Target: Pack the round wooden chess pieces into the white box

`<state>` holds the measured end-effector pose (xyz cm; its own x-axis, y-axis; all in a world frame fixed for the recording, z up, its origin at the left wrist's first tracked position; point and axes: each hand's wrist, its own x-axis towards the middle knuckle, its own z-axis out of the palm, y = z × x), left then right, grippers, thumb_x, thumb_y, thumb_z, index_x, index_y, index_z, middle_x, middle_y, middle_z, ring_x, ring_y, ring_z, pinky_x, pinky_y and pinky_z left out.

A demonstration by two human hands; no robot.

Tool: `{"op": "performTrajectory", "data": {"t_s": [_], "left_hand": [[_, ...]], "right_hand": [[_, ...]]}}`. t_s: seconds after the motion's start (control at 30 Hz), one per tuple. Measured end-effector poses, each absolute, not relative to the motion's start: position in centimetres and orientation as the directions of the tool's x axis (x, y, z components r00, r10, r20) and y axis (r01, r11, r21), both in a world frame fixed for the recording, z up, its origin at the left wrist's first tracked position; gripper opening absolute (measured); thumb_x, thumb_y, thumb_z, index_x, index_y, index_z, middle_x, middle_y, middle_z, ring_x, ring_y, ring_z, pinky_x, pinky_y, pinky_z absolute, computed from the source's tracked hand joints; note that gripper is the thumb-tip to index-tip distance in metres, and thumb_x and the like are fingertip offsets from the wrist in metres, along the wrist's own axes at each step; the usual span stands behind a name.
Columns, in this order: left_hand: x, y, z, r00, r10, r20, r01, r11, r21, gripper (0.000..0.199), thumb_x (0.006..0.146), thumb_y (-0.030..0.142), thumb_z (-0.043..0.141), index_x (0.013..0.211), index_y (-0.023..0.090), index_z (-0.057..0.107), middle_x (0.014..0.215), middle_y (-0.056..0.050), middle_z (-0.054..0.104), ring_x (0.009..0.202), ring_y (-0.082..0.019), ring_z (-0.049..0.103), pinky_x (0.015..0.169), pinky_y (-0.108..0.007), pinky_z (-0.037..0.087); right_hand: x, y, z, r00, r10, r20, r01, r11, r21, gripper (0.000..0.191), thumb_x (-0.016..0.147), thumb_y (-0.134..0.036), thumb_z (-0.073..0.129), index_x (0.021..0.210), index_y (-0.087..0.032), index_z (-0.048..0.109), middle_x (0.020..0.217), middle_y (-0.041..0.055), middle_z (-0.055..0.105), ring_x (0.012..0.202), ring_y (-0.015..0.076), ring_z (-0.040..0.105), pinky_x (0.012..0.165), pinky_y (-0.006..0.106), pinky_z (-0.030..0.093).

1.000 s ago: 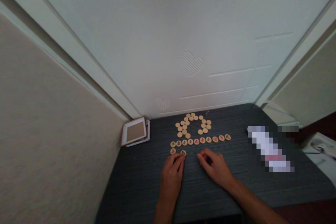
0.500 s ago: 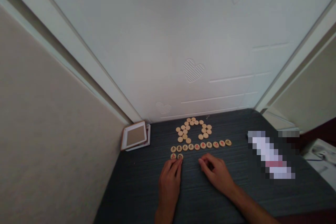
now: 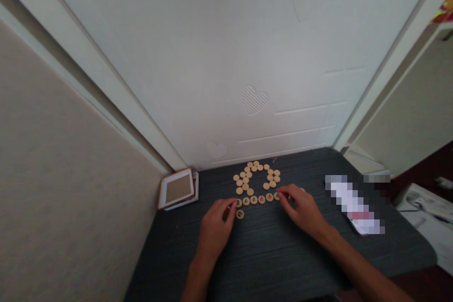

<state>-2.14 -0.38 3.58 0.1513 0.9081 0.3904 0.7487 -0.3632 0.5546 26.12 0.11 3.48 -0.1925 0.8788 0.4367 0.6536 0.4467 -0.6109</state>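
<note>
Several round wooden pieces with red or black characters form a row (image 3: 261, 199) on the dark table. My left hand (image 3: 216, 222) is at the row's left end, thumb and forefinger closed together; what they hold, if anything, is too small to make out. Just right of its fingertips, below the row, lies one piece with a black character (image 3: 240, 214). My right hand (image 3: 300, 207) reaches over the right part of the row, fingertips pinched at a dark-marked piece (image 3: 277, 196), and hides pieces beneath. Behind the row, plain-faced pieces (image 3: 245, 180) lie in a loose arch.
Two stacked frames (image 3: 179, 188) sit at the table's back left corner. A blurred-out long pale object (image 3: 354, 205) lies on the right of the dark table (image 3: 269, 259). A white panel with embossed hearts (image 3: 255, 100) rises behind the table.
My left hand has moved left and up, off the lower black-marked piece to the row's left end. My right hand has moved up onto the row. The view has shifted slightly.
</note>
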Motion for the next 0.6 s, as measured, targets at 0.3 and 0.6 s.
{"op": "performTrajectory", "data": {"t_s": [0.3,0.6], "left_hand": [[-2.5,8.3,5.8,0.355,0.933,-0.056,0.846,-0.295,0.445,0.021,0.086,0.043,0.067,0.093,0.025,0.078,0.097,-0.003,0.077,0.084,-0.018,0.070,0.079,-0.026,0.052],[-1.6,8.0,5.6,0.327,0.944,-0.040,0.888,-0.292,0.356,0.013,0.083,0.033,0.068,0.092,0.026,0.075,0.093,-0.001,0.076,0.081,-0.018,0.068,0.074,-0.026,0.047]], "right_hand": [[23.1,4.3,4.9,-0.611,0.710,0.348,0.589,0.703,-0.399,0.033,0.094,-0.012,0.055,0.122,-0.023,0.068,0.119,0.0073,0.068,0.113,0.0231,0.058,0.102,0.039,0.046],[22.4,7.8,3.2,-0.698,0.680,0.223,0.625,0.731,-0.273,0.037,0.086,-0.010,0.066,0.118,-0.028,0.073,0.129,0.0076,0.063,0.122,0.0271,0.051,0.105,0.044,0.040]]}}
